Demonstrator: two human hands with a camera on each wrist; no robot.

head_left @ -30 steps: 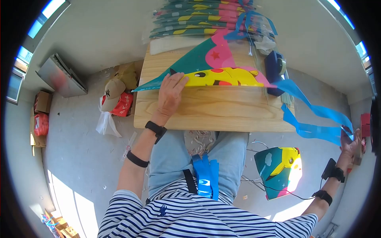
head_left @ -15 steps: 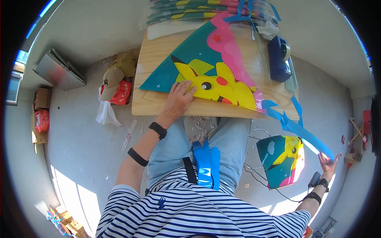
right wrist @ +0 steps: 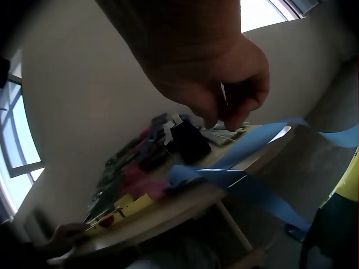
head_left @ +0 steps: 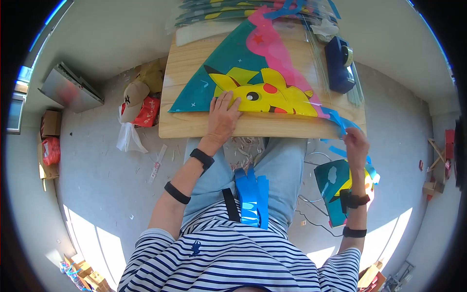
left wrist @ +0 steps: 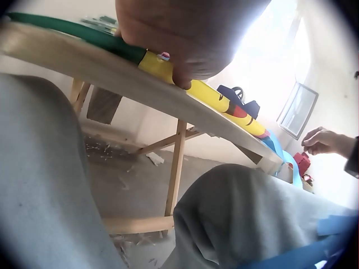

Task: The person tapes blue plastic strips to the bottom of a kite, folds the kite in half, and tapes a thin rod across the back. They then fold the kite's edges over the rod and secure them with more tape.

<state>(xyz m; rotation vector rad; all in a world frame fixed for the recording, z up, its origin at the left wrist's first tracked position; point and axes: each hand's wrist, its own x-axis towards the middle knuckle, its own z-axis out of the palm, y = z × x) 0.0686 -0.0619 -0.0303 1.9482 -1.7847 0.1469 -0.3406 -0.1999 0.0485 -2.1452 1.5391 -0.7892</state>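
Triangular printed sheet (head_left: 243, 73) lies on the wooden worktop (head_left: 189, 125), its near edge under the left grip (head_left: 224, 119). Left grip: fingers extended, resting on the yellow figure (head_left: 287, 101). Right grip (head_left: 356, 141): raised by the worktop's near right corner, fingers curled, tips drawn together; blue ribbon (right wrist: 252, 145) runs from the sheet's right corner close to it, and from the right wrist appears just apart from the fingertips. Beyond the right grip I see a dark blue tape dispenser (head_left: 335, 68), thin sticks (head_left: 356, 95) beside it. Farther out from the left grip: white pad (head_left: 202, 34), then stacked packets (head_left: 209, 19). Behind the left grip, blue strips (head_left: 249, 199) lie across the lap (head_left: 282, 165). Second printed piece (head_left: 331, 180): low, below the right grip.
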